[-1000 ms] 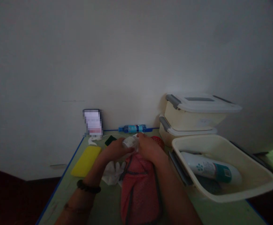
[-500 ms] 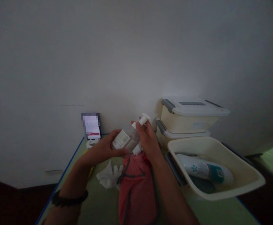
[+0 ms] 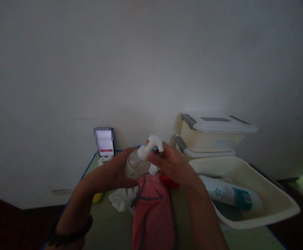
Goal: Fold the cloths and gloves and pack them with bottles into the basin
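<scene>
Above the table point(image 3: 109, 222), near its middle, I've got a clear pump bottle point(image 3: 136, 166) raised off the surface. My left hand point(image 3: 116, 172) is wrapped around the bottle body, fingers closed on it, bottle tilted a little toward the right. My right hand point(image 3: 171, 163) is up at the white pump head point(image 3: 154, 143), fingertips closed on the neck just under the nozzle. Lighting is dim, so the label and fill level aren't readable.

Directly below the bottle: a pink mesh bag point(image 3: 153, 215) lying flat, a crumpled white cloth point(image 3: 121, 199) touching its left edge. Something yellow point(image 3: 98, 198) pokes out from behind my left forearm; a bit of red point(image 3: 169, 181) shows under my right wrist, can't tell what it is.

Right of my right arm: open cream tub point(image 3: 271, 208) with a white-and-teal bottle point(image 3: 228, 194) lying on its side in it. Behind that, two lidded cream boxes point(image 3: 214, 135) stacked against the wall point(image 3: 89, 69). A small card point(image 3: 105, 143) stands at the back left edge of the table, leaning on the wall
</scene>
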`<action>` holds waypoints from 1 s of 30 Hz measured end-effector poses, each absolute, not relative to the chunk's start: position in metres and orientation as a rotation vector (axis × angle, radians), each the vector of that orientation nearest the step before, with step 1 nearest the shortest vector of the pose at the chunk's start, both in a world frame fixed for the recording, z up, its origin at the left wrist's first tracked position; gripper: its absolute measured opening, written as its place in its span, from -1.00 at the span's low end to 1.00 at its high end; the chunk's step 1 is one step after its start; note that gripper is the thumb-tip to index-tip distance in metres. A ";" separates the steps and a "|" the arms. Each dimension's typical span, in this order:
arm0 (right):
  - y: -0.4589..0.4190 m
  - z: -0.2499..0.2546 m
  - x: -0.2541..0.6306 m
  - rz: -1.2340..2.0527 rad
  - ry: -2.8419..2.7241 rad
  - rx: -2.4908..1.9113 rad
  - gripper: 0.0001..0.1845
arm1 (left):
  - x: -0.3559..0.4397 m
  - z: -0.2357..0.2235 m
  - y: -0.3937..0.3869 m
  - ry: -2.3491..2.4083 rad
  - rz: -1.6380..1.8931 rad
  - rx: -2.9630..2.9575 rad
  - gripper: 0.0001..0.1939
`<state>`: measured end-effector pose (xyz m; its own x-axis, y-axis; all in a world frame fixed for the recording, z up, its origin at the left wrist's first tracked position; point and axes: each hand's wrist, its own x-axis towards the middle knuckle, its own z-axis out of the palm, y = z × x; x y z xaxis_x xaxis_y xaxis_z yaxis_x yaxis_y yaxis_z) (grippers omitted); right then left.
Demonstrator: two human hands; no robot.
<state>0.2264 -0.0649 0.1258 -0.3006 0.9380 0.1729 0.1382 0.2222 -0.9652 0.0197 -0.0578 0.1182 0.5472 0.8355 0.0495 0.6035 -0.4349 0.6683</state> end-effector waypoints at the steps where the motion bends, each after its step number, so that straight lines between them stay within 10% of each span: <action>1: -0.066 0.126 0.226 1.191 -1.641 -1.049 -0.40 | 0.018 0.120 -0.059 1.176 0.490 2.180 -0.20; 7: -0.066 0.129 0.229 1.151 -1.595 -1.108 -0.24 | 0.012 0.132 -0.072 1.180 0.349 2.160 -0.23; 14: -0.072 0.136 0.226 0.805 -1.697 -1.062 -0.79 | 0.015 0.144 -0.082 1.152 0.364 2.118 -0.21; 30: -0.083 0.137 0.231 0.498 -2.012 -1.589 -0.60 | 0.008 0.144 -0.079 1.196 0.365 2.231 -0.19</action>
<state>0.2312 -0.0834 0.1372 -0.1733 0.9695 0.1731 0.7771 0.2427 -0.5807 0.0077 -0.0794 0.1438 0.5617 0.8268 -0.0293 0.6693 -0.4334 0.6035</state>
